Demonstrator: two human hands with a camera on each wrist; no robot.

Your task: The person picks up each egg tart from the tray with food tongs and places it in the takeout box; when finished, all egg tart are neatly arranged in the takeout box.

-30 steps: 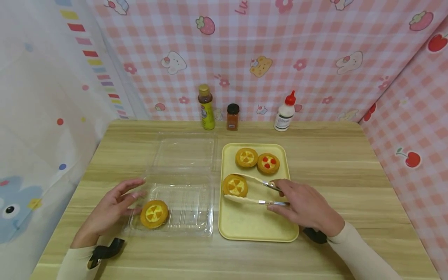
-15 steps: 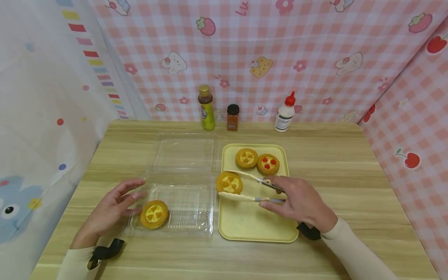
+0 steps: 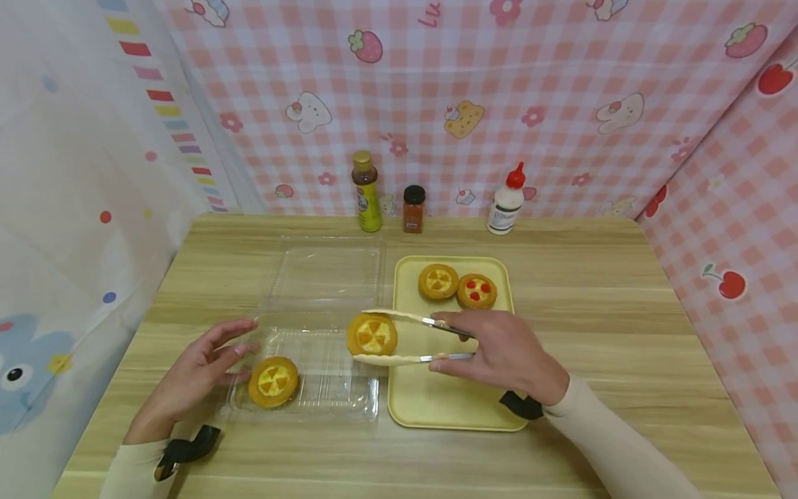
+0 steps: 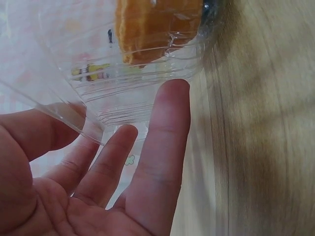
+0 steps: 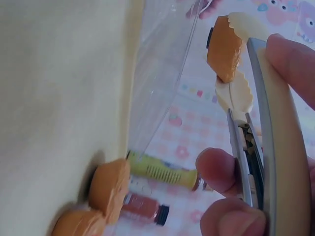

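My right hand [image 3: 505,350] grips tongs [image 3: 436,357] with pale scalloped tips. Between those tips is an egg tart [image 3: 372,335] with an orange wedge pattern, held over the right edge of the clear plastic box [image 3: 330,410]. A second wedge-patterned tart [image 3: 273,382] sits inside the box at its left. Along the box's left side, my left hand [image 3: 193,374] has its fingers extended against the plastic; one straight finger [image 4: 165,142] shows close below the ribbed wall. Two more tarts lie on the yellow tray [image 3: 458,409]: one wedge-patterned [image 3: 438,281], one red-dotted [image 3: 476,291].
The box's clear lid [image 3: 330,270] lies folded back behind it. At the table's back edge stand a yellow-green bottle [image 3: 368,201], a black-capped spice jar [image 3: 414,210] and a white bottle with a red nozzle [image 3: 506,204]. Printed cloth hangs behind the wooden table [image 3: 598,305].
My right hand has carried the tart in the tongs leftward, off the tray and over the box's right edge. The left hand and the tart in the box stay put.
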